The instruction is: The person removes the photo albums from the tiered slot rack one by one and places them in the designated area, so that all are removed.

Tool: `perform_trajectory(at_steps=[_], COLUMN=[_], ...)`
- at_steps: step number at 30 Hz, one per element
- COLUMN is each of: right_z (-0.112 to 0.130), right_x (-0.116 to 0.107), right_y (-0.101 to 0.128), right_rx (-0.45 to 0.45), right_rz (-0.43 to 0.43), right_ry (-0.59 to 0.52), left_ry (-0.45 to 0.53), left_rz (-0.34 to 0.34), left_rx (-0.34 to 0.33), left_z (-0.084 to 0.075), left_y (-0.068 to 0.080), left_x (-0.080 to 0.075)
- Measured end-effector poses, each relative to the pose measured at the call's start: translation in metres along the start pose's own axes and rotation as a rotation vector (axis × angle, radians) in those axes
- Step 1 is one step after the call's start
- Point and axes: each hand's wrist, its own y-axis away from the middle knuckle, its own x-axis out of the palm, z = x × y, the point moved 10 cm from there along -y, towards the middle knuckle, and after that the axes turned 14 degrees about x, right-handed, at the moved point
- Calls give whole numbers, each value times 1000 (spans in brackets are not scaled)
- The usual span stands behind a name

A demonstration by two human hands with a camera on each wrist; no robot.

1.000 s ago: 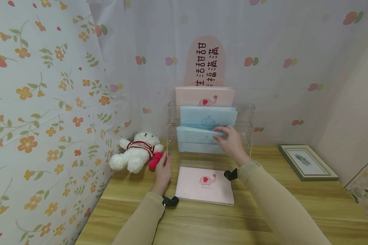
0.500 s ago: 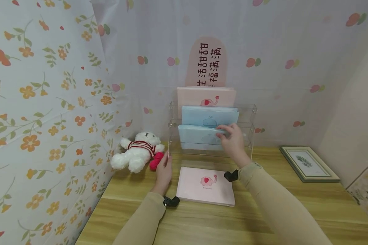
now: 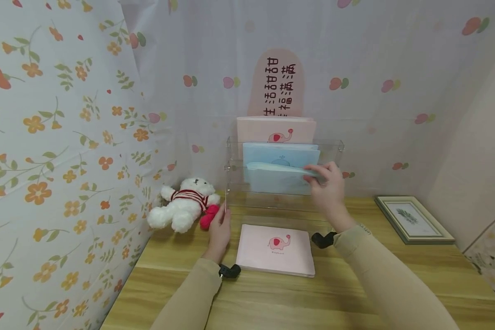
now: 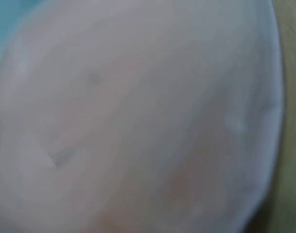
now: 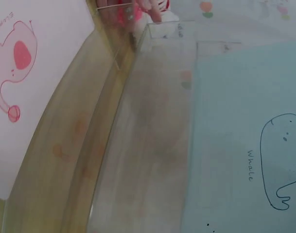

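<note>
The person's right hand [image 3: 327, 188] is pinching the top right corner of a blue booklet [image 3: 278, 176], holding it tilted forward and partly lifted out of the front slot of the clear acrylic rack [image 3: 334, 146] standing at the back of the wooden table [image 3: 396, 275]. In the right wrist view that same blue cover, with a whale outline and the word "Whale" on it, is lying against the clear rack wall. A second blue booklet [image 3: 280, 155] is sitting upright in the slot behind it, and a pink booklet with an elephant [image 3: 275, 130] is standing in the rearmost slot. The left hand [image 3: 219, 231] is resting with fairly straight fingers beside the rack's left front corner, its fingertips just at the clear edge; I cannot tell whether they are actually touching it, and it is gripping nothing. The left wrist view is only a pale blur. Between the two forearms another pink elephant booklet [image 3: 275, 250] is lying flat on the table, just in front of the rack. A white teddy bear in a striped top [image 3: 183, 204] is lying to the left near the floral wall, and a framed leaf picture [image 3: 412, 219] is lying flat well off to the right.
</note>
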Motion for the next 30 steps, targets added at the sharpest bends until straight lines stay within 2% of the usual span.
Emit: perform_trajectory(at_steps=[5, 11, 19, 24, 30], right_z=[-6, -25, -58, -75, -109], right_x=[-27, -58, -104, -138, -180], right_y=[7, 19, 44, 55, 61], right_rx=[10, 91, 190, 228, 392], right_rz=[-53, -130, -296, -367, -472], right_ry=[-1, -1, -41, -34, -48], left_ry=[32, 18, 11, 9, 2], left_rz=[13, 3, -5, -10, 7], left_rx=[-24, -26, -25, -26, -42], left_z=[3, 7, 10, 7, 5], left_y=[0, -1, -2, -1, 0], left_x=[2, 1, -1, 0, -1])
